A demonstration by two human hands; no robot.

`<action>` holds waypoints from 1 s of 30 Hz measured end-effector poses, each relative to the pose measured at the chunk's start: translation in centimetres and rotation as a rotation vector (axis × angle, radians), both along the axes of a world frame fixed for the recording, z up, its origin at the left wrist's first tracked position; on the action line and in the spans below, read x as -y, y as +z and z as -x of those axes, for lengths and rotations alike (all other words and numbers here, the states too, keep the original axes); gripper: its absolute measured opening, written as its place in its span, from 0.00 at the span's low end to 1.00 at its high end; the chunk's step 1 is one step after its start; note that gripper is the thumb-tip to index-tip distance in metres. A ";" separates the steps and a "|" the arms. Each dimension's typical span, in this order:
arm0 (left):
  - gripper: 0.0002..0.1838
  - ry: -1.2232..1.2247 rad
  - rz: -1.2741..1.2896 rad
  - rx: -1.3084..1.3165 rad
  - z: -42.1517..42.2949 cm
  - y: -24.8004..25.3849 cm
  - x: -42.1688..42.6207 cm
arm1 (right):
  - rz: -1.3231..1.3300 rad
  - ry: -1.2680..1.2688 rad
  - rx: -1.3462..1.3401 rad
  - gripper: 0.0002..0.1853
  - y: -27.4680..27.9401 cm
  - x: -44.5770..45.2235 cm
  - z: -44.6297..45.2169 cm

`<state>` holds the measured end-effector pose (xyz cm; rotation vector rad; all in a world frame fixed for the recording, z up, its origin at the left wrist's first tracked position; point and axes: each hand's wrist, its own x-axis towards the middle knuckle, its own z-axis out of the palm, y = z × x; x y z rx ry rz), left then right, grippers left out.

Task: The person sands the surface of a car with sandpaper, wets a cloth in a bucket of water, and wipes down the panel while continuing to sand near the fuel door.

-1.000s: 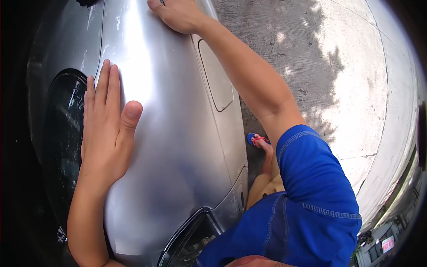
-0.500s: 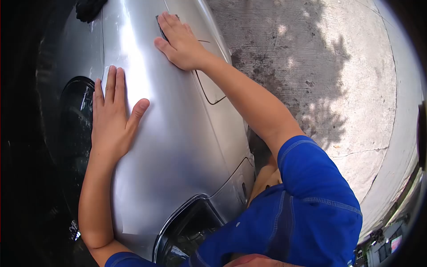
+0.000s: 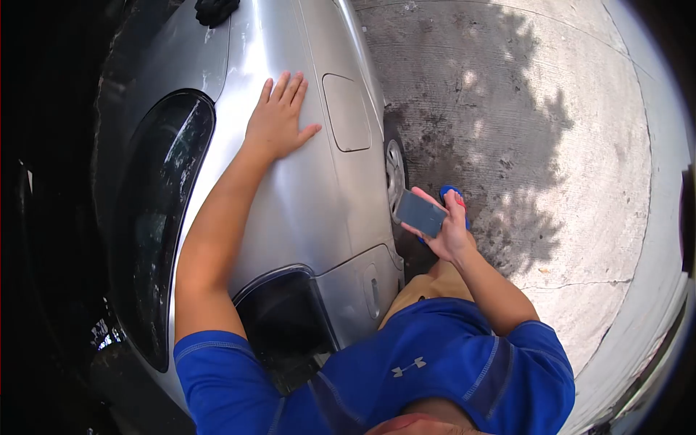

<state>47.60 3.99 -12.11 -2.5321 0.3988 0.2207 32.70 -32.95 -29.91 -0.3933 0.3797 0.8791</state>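
My left hand (image 3: pixel 279 123) lies flat with fingers spread on the silver car's rear side panel (image 3: pixel 290 210), left of the fuel door (image 3: pixel 347 113). Beside the car, over the ground, my right hand (image 3: pixel 449 228) is palm up. A dark grey rectangular piece (image 3: pixel 421 213), flat like a sanding sheet, rests in it, held between thumb and fingers. Its upper face shows.
The rear window (image 3: pixel 159 210) is on the left and a side window (image 3: pixel 284 326) lies below my left arm. A black bundle (image 3: pixel 215 10) sits on the car at the top. A wheel (image 3: pixel 394 170) and my blue slipper (image 3: pixel 448 190) are near my right hand.
My right hand has come off the car panel and turned palm up beside the car, with the grey piece in it. My left hand has shifted right, nearer the fuel door.
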 end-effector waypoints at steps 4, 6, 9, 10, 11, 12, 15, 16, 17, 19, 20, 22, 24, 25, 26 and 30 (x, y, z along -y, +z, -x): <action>0.55 0.048 0.078 -0.067 11.3 -2.5 4.0 | 0.147 -0.065 0.301 0.36 3.9 7.2 -3.4; 0.54 0.031 0.071 -0.094 16.1 -3.7 5.8 | 0.285 -0.051 0.403 0.36 6.9 9.1 -4.7; 0.54 -0.020 0.002 -0.116 21.9 -6.7 7.9 | 0.382 -0.020 0.504 0.37 9.8 10.3 -4.8; 0.53 -0.036 -0.032 -0.104 23.3 -8.2 8.0 | 0.373 -0.007 0.509 0.37 10.2 10.4 -4.4; 0.53 -0.053 -0.067 -0.097 24.2 -8.4 8.5 | 0.364 0.004 0.508 0.38 10.4 10.6 -3.8; 0.52 -0.012 -0.016 -0.128 24.5 -8.4 8.5 | 0.374 0.026 0.528 0.38 10.4 10.8 -3.3; 0.51 0.099 0.067 -0.123 21.3 -4.9 6.7 | 0.400 0.064 0.550 0.38 10.1 11.7 -1.5; 0.52 0.179 0.088 -0.043 19.6 -3.4 6.0 | 0.408 0.071 0.547 0.37 10.0 12.1 -1.1; 0.53 0.259 0.108 0.034 17.7 -1.6 5.2 | 0.417 0.079 0.541 0.37 9.8 12.4 -0.8; 0.55 0.344 0.074 0.073 13.6 0.4 4.0 | 0.458 0.067 0.508 0.36 8.6 13.4 -0.6; 0.55 0.366 0.070 0.100 11.9 0.2 3.7 | 0.480 0.064 0.489 0.36 8.2 14.1 -0.6; 0.57 0.401 0.047 0.171 8.2 -0.1 2.9 | 0.524 0.062 0.510 0.35 8.2 15.0 -1.2; 0.59 0.446 0.095 0.246 4.4 -0.5 1.9 | 0.562 0.036 0.530 0.35 7.0 16.0 -2.4; 0.60 0.462 0.117 0.280 2.2 -0.8 1.4 | 0.605 -0.006 0.504 0.35 6.5 16.3 -3.0; 0.61 0.494 0.155 0.308 0.1 -1.1 0.8 | 0.623 -0.006 0.480 0.35 6.0 16.8 -3.6; 0.62 0.619 0.275 0.378 -9.2 1.2 -0.5 | 0.678 -0.036 0.397 0.34 3.7 19.2 -8.2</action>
